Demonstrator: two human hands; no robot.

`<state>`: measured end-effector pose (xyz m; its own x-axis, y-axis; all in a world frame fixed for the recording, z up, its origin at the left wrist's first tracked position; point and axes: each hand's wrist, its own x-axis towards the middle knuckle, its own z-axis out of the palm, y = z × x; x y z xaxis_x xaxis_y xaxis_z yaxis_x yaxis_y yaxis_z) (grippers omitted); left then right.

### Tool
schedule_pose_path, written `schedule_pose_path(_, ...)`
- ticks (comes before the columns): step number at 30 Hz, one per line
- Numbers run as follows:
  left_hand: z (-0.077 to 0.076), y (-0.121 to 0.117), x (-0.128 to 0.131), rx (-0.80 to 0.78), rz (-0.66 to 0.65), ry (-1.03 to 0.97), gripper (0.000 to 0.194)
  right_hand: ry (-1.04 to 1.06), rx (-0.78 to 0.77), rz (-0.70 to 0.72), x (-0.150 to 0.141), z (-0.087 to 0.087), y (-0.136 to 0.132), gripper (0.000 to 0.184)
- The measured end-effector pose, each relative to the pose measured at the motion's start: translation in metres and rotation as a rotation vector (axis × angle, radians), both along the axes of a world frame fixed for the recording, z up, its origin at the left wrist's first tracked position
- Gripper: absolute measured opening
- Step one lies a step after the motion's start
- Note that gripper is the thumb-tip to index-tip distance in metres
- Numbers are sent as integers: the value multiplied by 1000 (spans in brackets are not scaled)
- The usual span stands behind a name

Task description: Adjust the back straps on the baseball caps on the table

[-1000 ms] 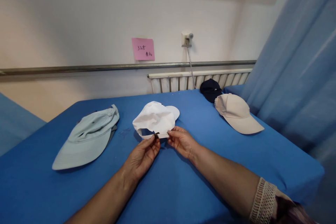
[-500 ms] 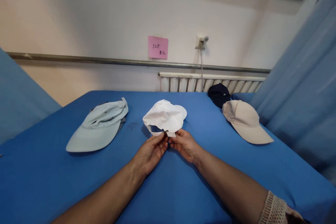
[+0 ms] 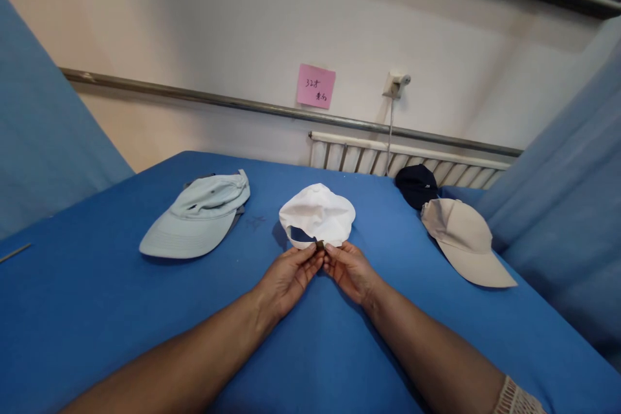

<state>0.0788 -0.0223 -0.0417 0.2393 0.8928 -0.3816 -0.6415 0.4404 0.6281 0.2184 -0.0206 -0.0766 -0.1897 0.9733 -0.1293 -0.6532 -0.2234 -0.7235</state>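
Note:
In the middle of the head view is a white baseball cap (image 3: 323, 210), its back opening and strap turned toward me. My left hand (image 3: 292, 275) pinches the strap on the left side of a small dark buckle (image 3: 319, 245). On the buckle's other side my right hand (image 3: 350, 270) grips the strap between thumb and fingers. Both sets of fingertips nearly meet beneath the buckle, and the lower fingers are partly hidden. The cap's brim is mostly out of sight behind the crown.
A pale blue cap (image 3: 194, 226) lies to the left, over something darker. At right rest a beige cap (image 3: 460, 233) and a navy cap (image 3: 416, 186). The blue-covered table (image 3: 145, 310) reaches a radiator (image 3: 359, 154); blue curtains (image 3: 53, 110) flank it. A thin stick (image 3: 15, 253) lies far left.
My view has tilted and shifted left. The white cap has turned so its brim shows less at the right. My right thumb has moved onto the strap beside the buckle.

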Motion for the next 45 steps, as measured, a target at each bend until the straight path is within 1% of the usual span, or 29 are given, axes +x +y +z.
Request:
schedule_pose_path(4,-2,1,-1,-13,10,6,12,-24,30,-2,-2,2,-3,36)
schedule_pose_path(8,-5,1,-1,-11,-4,-1,11,-50,27,-32,-3,2,-3,33)
schedule_pose_path(16,-2,1,0,-64,-3,-26,5,-71,43,-19,-5,3,-5,37)
schedule_pose_path(20,-3,0,-1,-58,-24,45,5,-67,34,-20,-6,3,-6,35)
schedule_pose_path(21,-3,-1,-1,-51,-46,82,4,-65,29,-19,-5,3,-5,34)
schedule_pose_path(23,-2,-4,-4,-10,-141,210,9,-58,14,-26,-4,1,-3,31)
schedule_pose_path(25,-1,-7,-6,119,-240,423,16,-45,-10,-43,-1,-1,0,29)
schedule_pose_path(26,0,-9,-8,229,-244,538,16,-36,-23,-50,0,-1,1,28)
schedule_pose_path(27,1,-9,-9,360,-208,638,15,-27,-33,-54,1,-1,1,28)
schedule_pose_path(28,3,-10,-10,494,-141,708,12,-19,-40,-54,2,-1,2,28)
schedule_pose_path(29,5,-9,-11,609,-62,738,14,-12,-43,-49,3,-1,2,28)
schedule_pose_path(30,7,-8,-12,688,11,734,20,-6,-44,-42,3,0,2,28)
schedule_pose_path(31,8,-6,-12,731,62,718,27,-4,-42,-30,3,1,2,29)
schedule_pose_path(33,9,-2,-12,773,94,745,30,-3,-33,-7,3,2,1,30)
schedule_pose_path(34,9,1,-13,816,84,822,28,-3,-29,4,3,3,1,30)
schedule_pose_path(35,7,3,-13,883,66,940,25,-3,-26,12,3,3,1,30)
schedule_pose_path(37,3,8,-15,1058,29,1206,22,-2,-28,18,2,4,0,30)
schedule_pose_path(39,-2,11,-16,1190,25,1381,22,-6,-34,18,2,5,0,30)
schedule_pose_path(41,-5,13,-17,1246,45,1439,22,-14,-41,23,2,6,0,31)
schedule_pose_path(45,-8,16,-19,1257,40,1448,19,-26,-30,28,2,5,1,31)
